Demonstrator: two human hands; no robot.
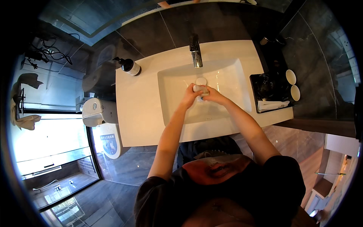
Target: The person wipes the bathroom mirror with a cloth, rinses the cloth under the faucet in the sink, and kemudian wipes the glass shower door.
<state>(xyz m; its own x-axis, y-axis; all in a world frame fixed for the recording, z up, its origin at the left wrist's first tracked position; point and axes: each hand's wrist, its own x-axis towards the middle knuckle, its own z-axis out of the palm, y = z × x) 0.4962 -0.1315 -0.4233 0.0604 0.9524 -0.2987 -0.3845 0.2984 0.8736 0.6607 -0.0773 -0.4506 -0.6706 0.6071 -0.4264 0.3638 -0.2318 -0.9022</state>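
Both of my hands meet over the white sink basin point(173, 85), just in front of the round drain plug point(201, 81). My left hand point(190, 96) and my right hand point(213, 96) grip a small pale object point(200, 89) between them; its kind cannot be told, and the fingers partly cover it. A bit of blue shows beneath the fingers. Beyond the drain stands a chrome faucet point(195, 52), its spout pointing toward my hands. No stream of water can be made out.
A dark pump bottle point(131, 67) stands at the counter's back left. On the right, a black tray point(256, 93) holds dark items and a white packet point(272, 105), with two white cups point(291, 77) beside it. A toilet point(117, 142) is left of the counter point(136, 113).
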